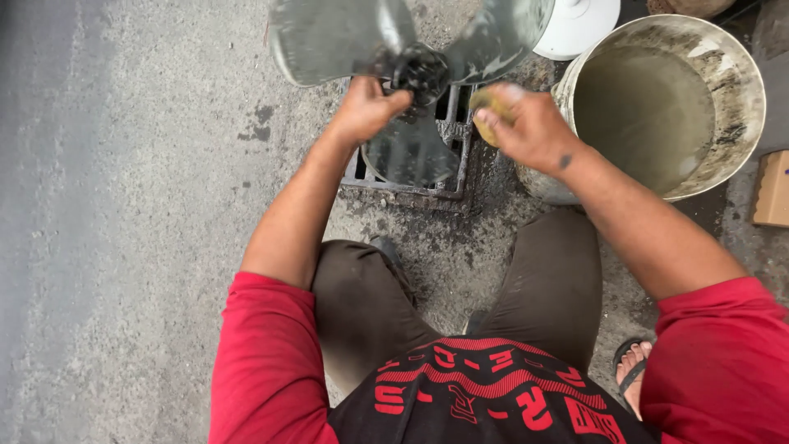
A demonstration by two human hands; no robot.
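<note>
Squatting view: a person crouched on wet concrete, both arms stretched toward the far middle of the scene.
Fan blade: a three-lobed translucent grey fan blade (411, 78) was held up over a metal drain grate (454, 140), just left of a big bucket (744, 123) of murky water.
Left hand: the left hand (367, 108) was clamped on the blade's dark hub, fingers curled round it from the near side.
Right hand: the right hand (526, 123) was closed on a yellowish sponge (491, 104), pressed close by the right-hand lobe; whether the sponge touched the plastic could not be told.
Handling: judged light, thin and fairly stiff plastic, with lobes that would flex at the tips and could crack if bent hard; wet, so probably slippery.
Where to hold: the hub looked the soundest place, being thick, ribbed and central; the lobe edges seemed poor for gripping.
Orientation: the blade's flat face was turned roughly up toward the camera, the hub axis pointing about the same way.
Long axis: none clear; one lobe ran far-left, one far-right, one toward the near side over the grate.
Nearby: a white round object (579, 25) sat at the far edge, a cardboard box (774, 189) at the right edge.
</note>
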